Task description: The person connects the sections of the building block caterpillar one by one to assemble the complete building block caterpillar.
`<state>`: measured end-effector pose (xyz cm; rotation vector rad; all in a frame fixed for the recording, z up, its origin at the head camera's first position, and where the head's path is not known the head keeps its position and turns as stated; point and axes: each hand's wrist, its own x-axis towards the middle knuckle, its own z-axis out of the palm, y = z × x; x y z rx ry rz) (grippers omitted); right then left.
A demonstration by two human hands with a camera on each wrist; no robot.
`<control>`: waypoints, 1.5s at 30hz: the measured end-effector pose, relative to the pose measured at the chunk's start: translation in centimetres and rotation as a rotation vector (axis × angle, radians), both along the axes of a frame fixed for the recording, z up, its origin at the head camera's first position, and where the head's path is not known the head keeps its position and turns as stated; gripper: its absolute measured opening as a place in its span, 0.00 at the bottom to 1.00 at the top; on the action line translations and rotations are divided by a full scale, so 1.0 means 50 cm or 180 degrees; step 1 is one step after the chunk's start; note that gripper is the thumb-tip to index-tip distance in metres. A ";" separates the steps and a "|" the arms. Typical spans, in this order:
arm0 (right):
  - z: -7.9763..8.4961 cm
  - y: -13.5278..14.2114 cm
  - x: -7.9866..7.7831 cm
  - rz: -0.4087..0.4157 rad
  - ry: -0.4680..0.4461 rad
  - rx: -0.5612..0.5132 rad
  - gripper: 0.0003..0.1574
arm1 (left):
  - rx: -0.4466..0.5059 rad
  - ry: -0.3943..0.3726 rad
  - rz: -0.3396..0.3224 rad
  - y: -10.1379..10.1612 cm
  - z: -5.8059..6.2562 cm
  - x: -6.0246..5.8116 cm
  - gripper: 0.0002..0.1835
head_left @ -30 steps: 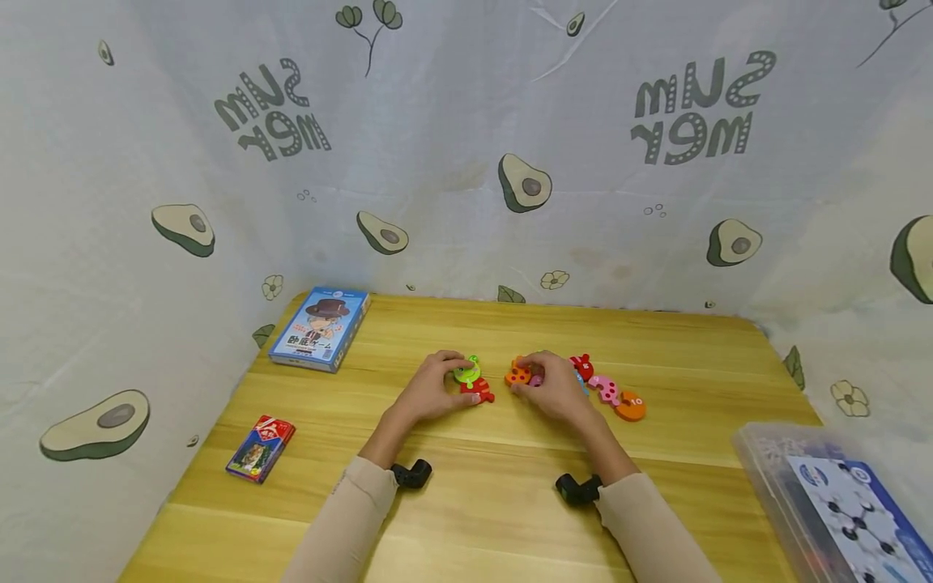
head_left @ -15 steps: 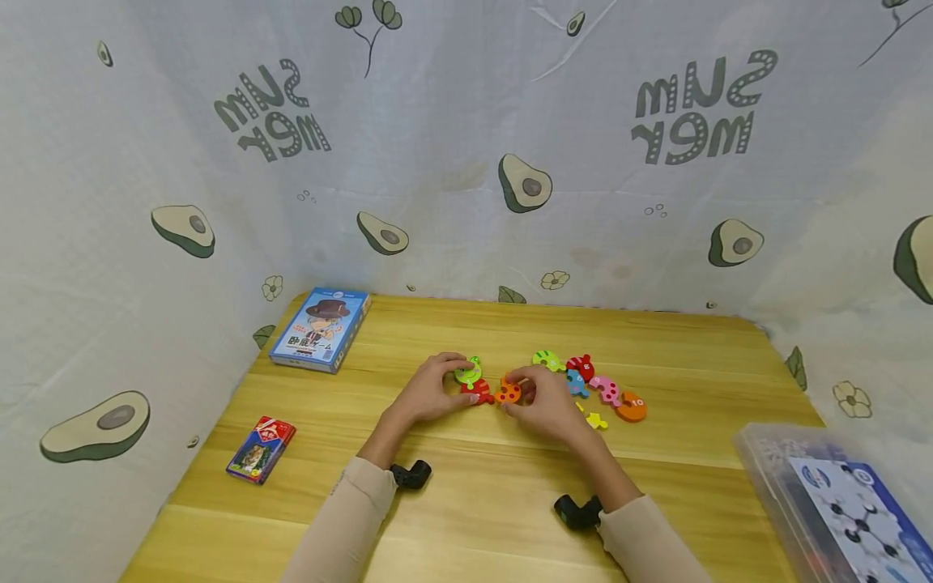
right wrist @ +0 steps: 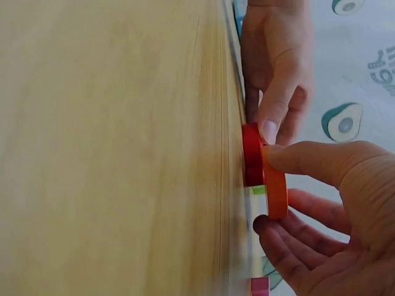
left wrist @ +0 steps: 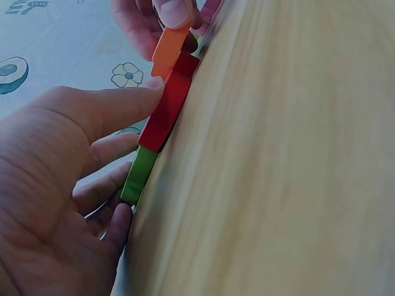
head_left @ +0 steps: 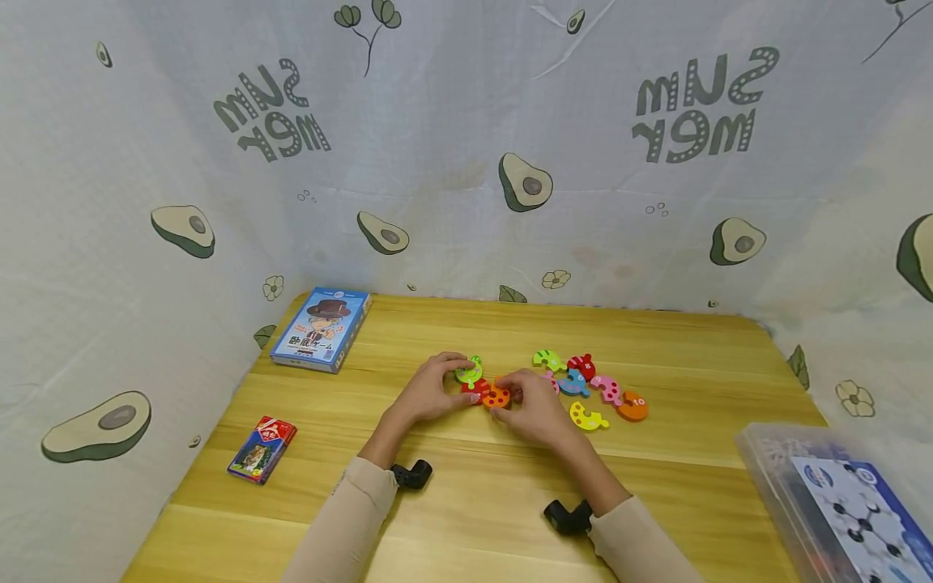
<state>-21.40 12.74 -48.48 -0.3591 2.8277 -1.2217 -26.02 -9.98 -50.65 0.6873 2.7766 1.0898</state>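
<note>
My left hand [head_left: 432,391] grips a linked pair of flat puzzle pieces lying on the table. Its thumb presses the red striped piece [left wrist: 167,110], and its fingers curl along the green piece [head_left: 469,372] with a face. Between thumb and fingers, my right hand [head_left: 535,407] pinches an orange spotted piece [right wrist: 276,188]. In both wrist views the orange piece overlaps the upper edge of the red one, tilted slightly against it. Part of the green piece is hidden by the left fingers.
Right of the hands lie several loose pieces: a yellow one [head_left: 587,417], a blue one [head_left: 573,383] and an orange one [head_left: 632,406] marked 10. A blue box [head_left: 321,328] and a small card pack [head_left: 262,450] sit left; a clear plastic case [head_left: 773,478] stands right.
My right hand has carried the orange spotted piece leftward from the loose pieces to the red one, uncovering the yellow and blue pieces. The left hand has stayed in place.
</note>
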 end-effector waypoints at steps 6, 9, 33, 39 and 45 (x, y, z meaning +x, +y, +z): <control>0.003 -0.006 -0.002 0.0013 -0.0040 0.0060 0.24 | 0.0003 -0.0019 0.0008 -0.001 0.004 -0.002 0.32; 0.002 -0.007 -0.003 0.0021 -0.0011 0.0087 0.24 | 0.0003 -0.0033 0.0018 0.000 0.006 -0.002 0.32; 0.010 0.064 -0.003 -0.0052 0.0028 -0.0057 0.23 | -0.0020 -0.0077 0.0116 0.007 0.005 0.005 0.34; 0.010 0.106 -0.003 -0.0206 0.0198 0.0086 0.25 | -0.0003 -0.0206 0.0125 0.002 0.007 0.008 0.34; 0.009 0.130 -0.007 -0.0230 0.0182 0.0310 0.30 | 0.0023 -0.0273 0.0062 0.003 0.007 0.008 0.33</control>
